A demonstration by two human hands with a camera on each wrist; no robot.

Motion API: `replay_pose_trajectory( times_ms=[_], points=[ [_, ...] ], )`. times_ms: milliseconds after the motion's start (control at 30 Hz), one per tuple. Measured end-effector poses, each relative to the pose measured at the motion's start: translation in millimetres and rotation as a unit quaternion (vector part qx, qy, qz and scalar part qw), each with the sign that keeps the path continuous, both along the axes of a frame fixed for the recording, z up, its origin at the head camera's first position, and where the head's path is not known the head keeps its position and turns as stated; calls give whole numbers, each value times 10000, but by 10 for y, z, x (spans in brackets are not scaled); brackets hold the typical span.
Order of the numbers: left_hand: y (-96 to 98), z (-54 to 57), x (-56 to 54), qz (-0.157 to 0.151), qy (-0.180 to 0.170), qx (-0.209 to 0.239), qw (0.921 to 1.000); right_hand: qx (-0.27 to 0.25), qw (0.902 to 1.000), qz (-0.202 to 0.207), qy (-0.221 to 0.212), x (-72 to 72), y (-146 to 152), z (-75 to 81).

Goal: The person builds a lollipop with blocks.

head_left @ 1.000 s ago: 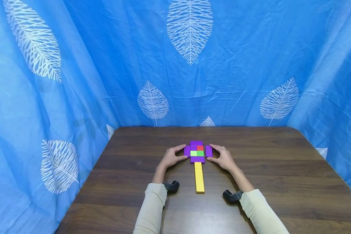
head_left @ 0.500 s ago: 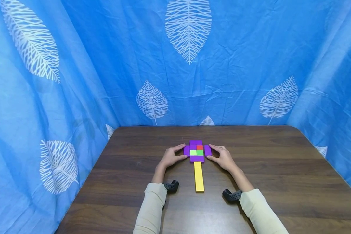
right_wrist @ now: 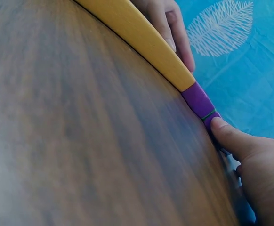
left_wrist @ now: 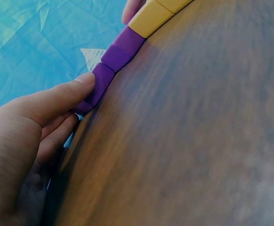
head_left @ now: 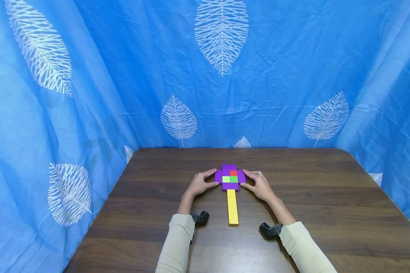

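Flat coloured blocks form a flower-like shape on the table. Its centre has a small purple block [head_left: 226, 173], a red block [head_left: 233, 173], a light green block [head_left: 226, 179] and a green block [head_left: 234, 179]. My left hand [head_left: 199, 182] holds the left purple block [head_left: 218, 176] between thumb and fingers, against the centre. On the other side, my right hand [head_left: 258, 185] pinches the right purple block [head_left: 241, 176], which touches the centre too. More purple lies at the far side [head_left: 229, 167] and near side [head_left: 230, 186]. A yellow strip [head_left: 232, 208] runs toward me.
The brown wooden table [head_left: 140, 212] has rounded far corners. Blue curtains [head_left: 276, 76] with white leaf prints hang behind it and at both sides. Black wrist-worn devices [head_left: 200, 218] sit by the sleeves, close above the tabletop.
My right hand has slid the right purple block leftward, closing the gap between it and the centre blocks. The left hand has stayed on its block.
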State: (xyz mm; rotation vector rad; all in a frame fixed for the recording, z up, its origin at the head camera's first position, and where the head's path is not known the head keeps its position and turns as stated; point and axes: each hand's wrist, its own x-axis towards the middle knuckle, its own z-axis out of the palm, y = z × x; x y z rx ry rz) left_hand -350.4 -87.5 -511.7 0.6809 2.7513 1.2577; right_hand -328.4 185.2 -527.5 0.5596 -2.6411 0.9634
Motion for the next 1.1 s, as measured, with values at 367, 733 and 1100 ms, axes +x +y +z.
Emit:
replay_pose_trajectory(
  times_ms=[367,733,1100],
  points=[
    [-10,-29,-20,-15,29,21,10000,26,9999,-24,-135,1,-13,-6],
    [-31,-58,-44,-16,148,86,9999,40,9999,-52,-100,-2,-41,-4],
    [-61,-38,-106,-60,-25,219,9997,-70,9994,-163,-299,-26,-32,13]
  ],
)
